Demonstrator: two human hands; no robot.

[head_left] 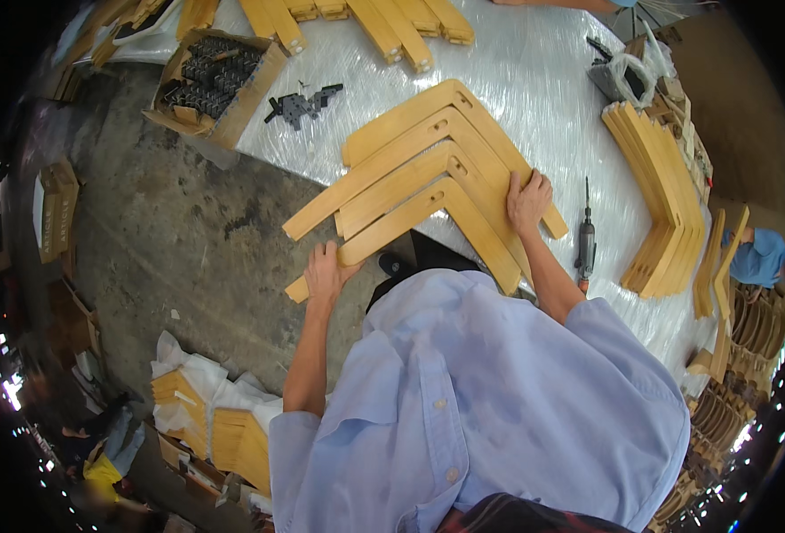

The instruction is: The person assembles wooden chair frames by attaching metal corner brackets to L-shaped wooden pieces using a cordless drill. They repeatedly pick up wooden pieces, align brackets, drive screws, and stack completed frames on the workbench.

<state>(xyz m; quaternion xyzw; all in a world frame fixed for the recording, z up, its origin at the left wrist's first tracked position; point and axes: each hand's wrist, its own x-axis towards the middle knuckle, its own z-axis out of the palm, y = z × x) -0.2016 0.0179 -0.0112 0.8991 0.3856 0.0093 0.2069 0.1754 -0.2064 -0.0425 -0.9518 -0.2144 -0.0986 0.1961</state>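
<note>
Several L-shaped wooden frame pieces [410, 166] lie nested in a row on the plastic-wrapped table [534, 67], their left ends reaching past its edge. Slotted holes show near their bends. My left hand [324, 271] is closed around the left end of the nearest frame piece; a lower wooden end pokes out beside it. My right hand [528, 200] grips the right arms of the row, fingers over the far piece's outer edge. To the right of that hand lies a power screwdriver [586, 244] with a long bit. Black metal brackets [303, 107] lie beyond the row.
An open cardboard box [246, 124] of black parts stands at the table's left edge. More bent wooden pieces [663, 209] are stacked at right, others [357, 22] at the far side. Wrapped wooden pieces [241, 440] sit low at left. Another person [759, 258] is at far right.
</note>
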